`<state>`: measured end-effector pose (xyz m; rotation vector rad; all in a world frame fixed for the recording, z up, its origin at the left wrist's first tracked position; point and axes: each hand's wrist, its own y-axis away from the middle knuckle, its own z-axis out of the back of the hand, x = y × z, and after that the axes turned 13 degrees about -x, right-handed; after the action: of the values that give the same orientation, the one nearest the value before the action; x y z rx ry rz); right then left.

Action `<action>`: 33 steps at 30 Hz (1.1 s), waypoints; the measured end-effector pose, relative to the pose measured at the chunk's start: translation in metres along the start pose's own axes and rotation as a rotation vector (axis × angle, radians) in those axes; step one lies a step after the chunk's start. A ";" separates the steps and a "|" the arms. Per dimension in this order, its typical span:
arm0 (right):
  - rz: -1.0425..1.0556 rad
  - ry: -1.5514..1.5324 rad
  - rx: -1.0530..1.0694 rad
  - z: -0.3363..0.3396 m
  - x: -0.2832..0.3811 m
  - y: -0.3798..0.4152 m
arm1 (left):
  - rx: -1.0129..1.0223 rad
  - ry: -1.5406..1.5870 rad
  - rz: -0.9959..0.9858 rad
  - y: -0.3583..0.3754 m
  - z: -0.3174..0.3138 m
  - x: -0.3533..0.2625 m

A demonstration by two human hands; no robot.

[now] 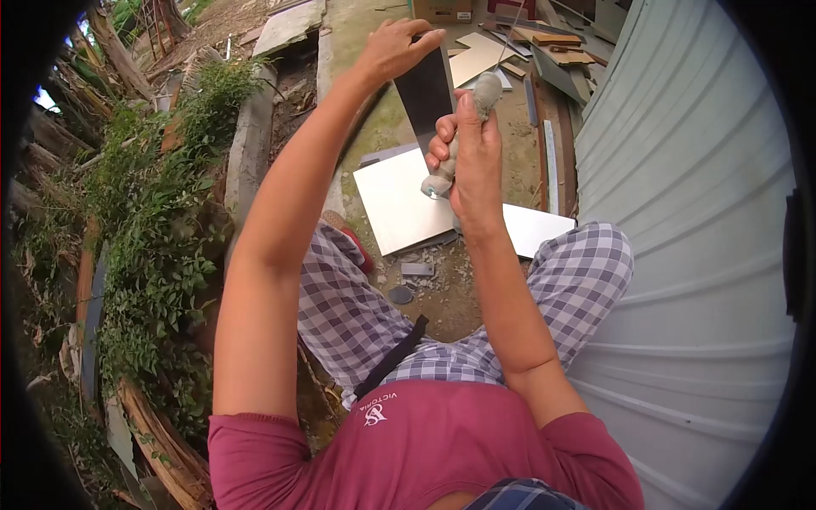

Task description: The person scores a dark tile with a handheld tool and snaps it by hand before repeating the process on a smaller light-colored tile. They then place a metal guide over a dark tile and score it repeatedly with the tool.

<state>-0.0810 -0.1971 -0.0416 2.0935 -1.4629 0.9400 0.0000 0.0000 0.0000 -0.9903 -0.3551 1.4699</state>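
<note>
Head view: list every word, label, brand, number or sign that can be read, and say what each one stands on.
"VICTORIA": on the maroon shirt, beside a white monogram whose letters I cannot make out for certain.
Print on the cardboard box at the top edge: too small to read.
</note>
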 end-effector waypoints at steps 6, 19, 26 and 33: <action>-0.037 0.093 -0.292 0.064 -0.033 -0.011 | -0.552 -0.046 -0.199 0.016 -0.059 -0.017; -0.295 0.379 -0.261 0.134 -0.146 -0.019 | -0.766 0.129 -0.325 0.043 -0.060 0.002; -0.714 0.344 -0.550 0.174 -0.187 -0.014 | -0.820 0.206 -0.158 0.061 -0.045 0.017; 0.163 0.889 -0.241 0.159 -0.189 -0.023 | -0.850 0.174 0.008 0.070 -0.037 0.030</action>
<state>-0.0555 -0.1722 -0.2874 1.1288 -1.1709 1.4186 -0.0144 0.0023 -0.0831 -1.7748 -0.8859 1.2229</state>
